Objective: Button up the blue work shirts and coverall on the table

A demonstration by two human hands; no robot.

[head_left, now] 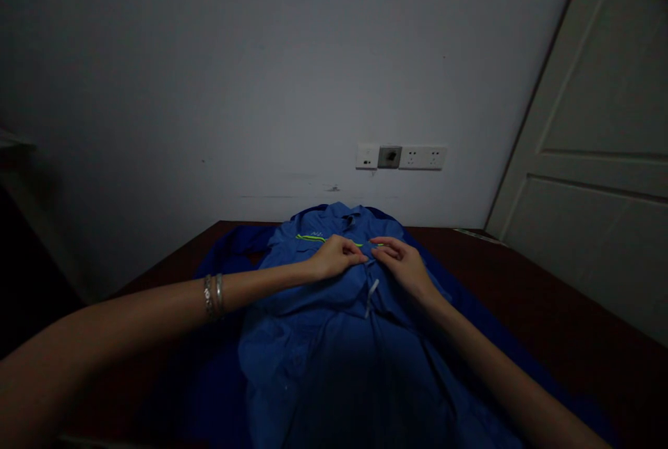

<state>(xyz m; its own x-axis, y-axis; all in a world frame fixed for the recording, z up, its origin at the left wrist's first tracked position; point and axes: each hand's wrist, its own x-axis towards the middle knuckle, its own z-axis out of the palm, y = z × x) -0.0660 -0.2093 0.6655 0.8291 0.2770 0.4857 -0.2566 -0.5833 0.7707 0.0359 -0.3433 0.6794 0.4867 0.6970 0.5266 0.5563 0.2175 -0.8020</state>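
A blue work jacket with darker blue sleeves and yellow-green chest stripes lies front up, its collar towards the wall. At the chest, my left hand pinches the front edge between thumb and fingers. Close beside it on the right, my right hand has its fingers bent onto the same front opening, seemingly gripping the other edge. The fingertips of both hands are a small gap apart. What lies under the fingers is too dark and small to make out. A short white strip shows on the front below the hands.
The jacket lies on a dark reddish-brown tabletop that meets a pale wall. Wall sockets sit above the jacket. A white panelled door stands at the right. A dark piece of furniture is at the left edge.
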